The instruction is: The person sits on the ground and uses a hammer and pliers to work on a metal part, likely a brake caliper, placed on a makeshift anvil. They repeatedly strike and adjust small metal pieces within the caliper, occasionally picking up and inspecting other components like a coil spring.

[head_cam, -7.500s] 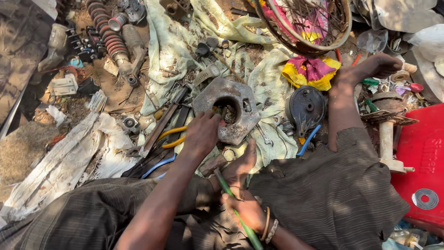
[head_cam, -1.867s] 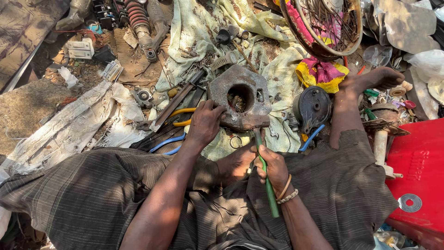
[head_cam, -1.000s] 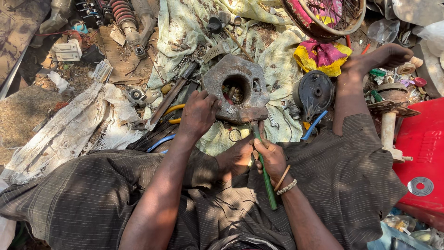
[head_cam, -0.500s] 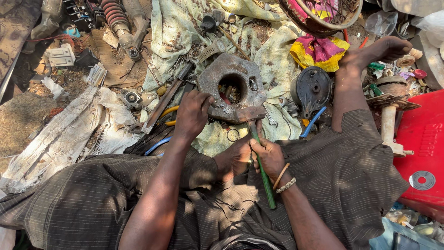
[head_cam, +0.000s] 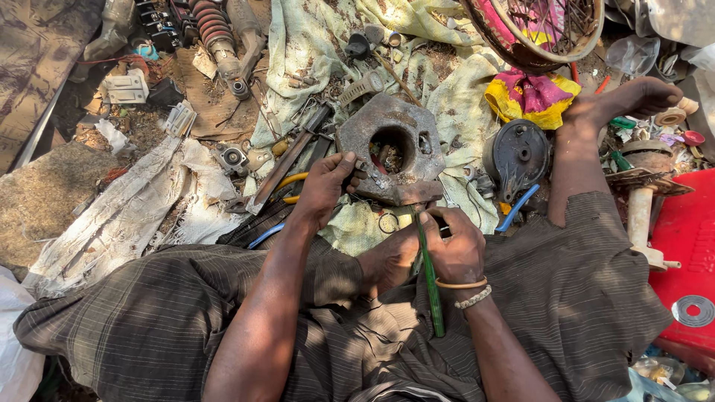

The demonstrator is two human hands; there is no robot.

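Since half a second ago little has shifted: the left hand [head_cam: 322,187] stays clamped on the rusty metal housing [head_cam: 391,156] at centre frame, fingers curled over its left edge. The right hand [head_cam: 454,244] grips a green-handled screwdriver [head_cam: 429,275], tip at the housing's lower edge. Small parts still sit inside the round opening, so the work looks unfinished.

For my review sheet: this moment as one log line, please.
left hand: steadies metal housing | right hand: grips green-handled tool at housing edge
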